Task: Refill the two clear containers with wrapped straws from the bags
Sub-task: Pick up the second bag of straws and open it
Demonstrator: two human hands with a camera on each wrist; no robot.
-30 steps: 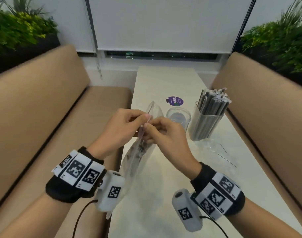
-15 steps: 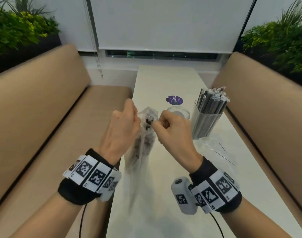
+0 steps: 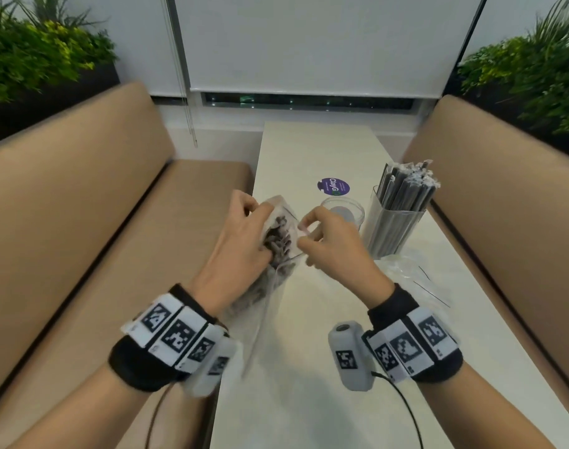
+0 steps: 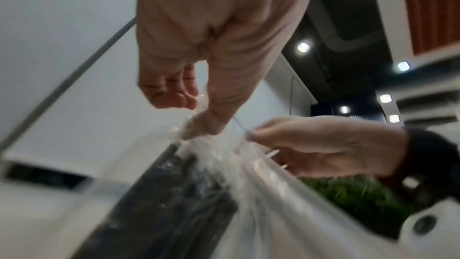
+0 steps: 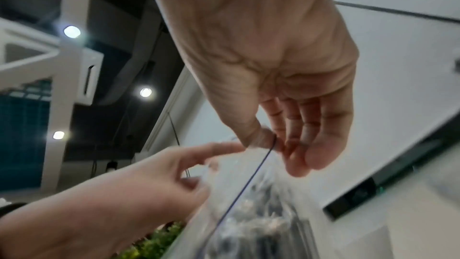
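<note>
A clear zip bag of dark wrapped straws point(image 3: 280, 244) stands upright over the table's near-left part, held between both hands. My left hand point(image 3: 260, 228) grips the left lip of the bag's mouth; in the left wrist view the left hand point(image 4: 196, 105) pinches the plastic. My right hand point(image 3: 304, 234) pinches the right lip, and the right wrist view shows the right hand point(image 5: 271, 143) on the blue zip line. The mouth gapes, with straw ends showing. Behind the hands stand an empty round clear container point(image 3: 343, 212) and a clear container full of straws point(image 3: 396, 215).
An empty crumpled clear bag point(image 3: 412, 277) lies on the white table point(image 3: 325, 367) in front of the full container. A purple round sticker point(image 3: 333, 186) is farther back. Tan bench seats point(image 3: 82, 222) flank the table, with plants point(image 3: 33, 59) behind them.
The hands have drawn apart and pulled the bag's mouth open. The left hand has turned its back toward me, and the straw ends now show inside.
</note>
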